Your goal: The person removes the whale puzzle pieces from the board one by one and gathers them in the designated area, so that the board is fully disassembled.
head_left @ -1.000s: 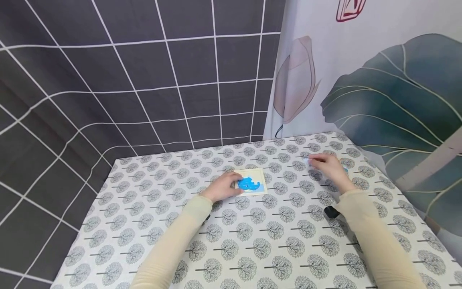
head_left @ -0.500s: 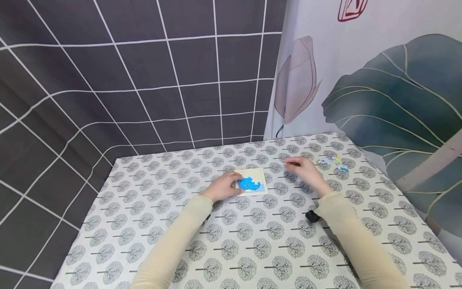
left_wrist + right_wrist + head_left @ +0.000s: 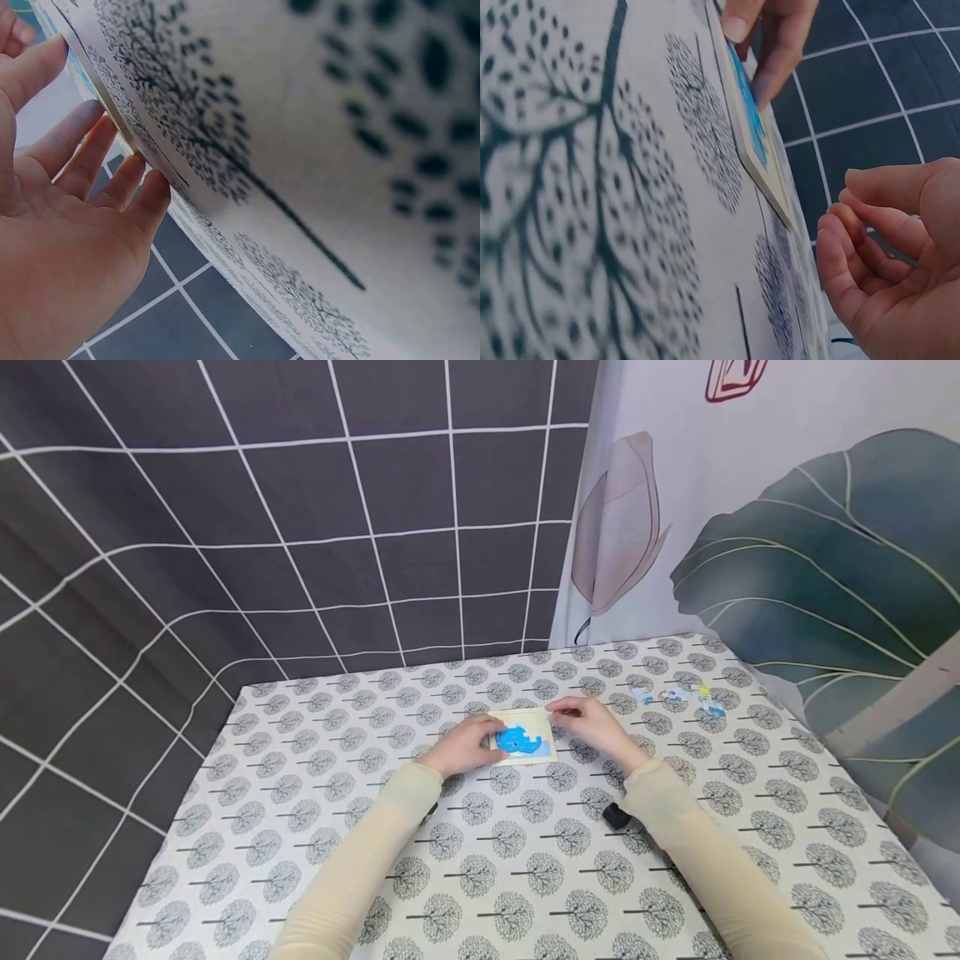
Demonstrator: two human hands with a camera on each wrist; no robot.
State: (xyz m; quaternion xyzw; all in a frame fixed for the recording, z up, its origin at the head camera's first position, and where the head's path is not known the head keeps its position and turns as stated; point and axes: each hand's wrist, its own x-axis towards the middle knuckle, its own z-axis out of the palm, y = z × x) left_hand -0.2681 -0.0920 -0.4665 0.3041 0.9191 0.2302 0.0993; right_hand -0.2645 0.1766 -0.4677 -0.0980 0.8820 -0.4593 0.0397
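Note:
A pale wooden picture puzzle board [image 3: 532, 761] lies on the table, showing a blue elephant-like figure with a curled end. My left hand [image 3: 467, 747] holds its left end, thumb at the near side and fingers over the picture. In the right wrist view the left fingertips [image 3: 763, 86] rest on the blue part. My right hand [image 3: 592, 727] is at the board's far right corner, thumb and fingers drawn together. The right wrist view shows those fingertips [image 3: 853, 177] just off the board's corner; I cannot tell whether a small piece sits between them.
Several small coloured puzzle pieces [image 3: 672, 695] lie scattered at the right back of the table, among them a yellow star-like one [image 3: 703, 691]. A tree-print cloth [image 3: 517, 843] covers the table. A dark grid curtain [image 3: 300, 568] and a leaf-print curtain [image 3: 825, 568] hang behind.
My right hand has moved left from the scattered pieces to the board's right corner, uncovering the pieces. My left hand has stayed on the board.

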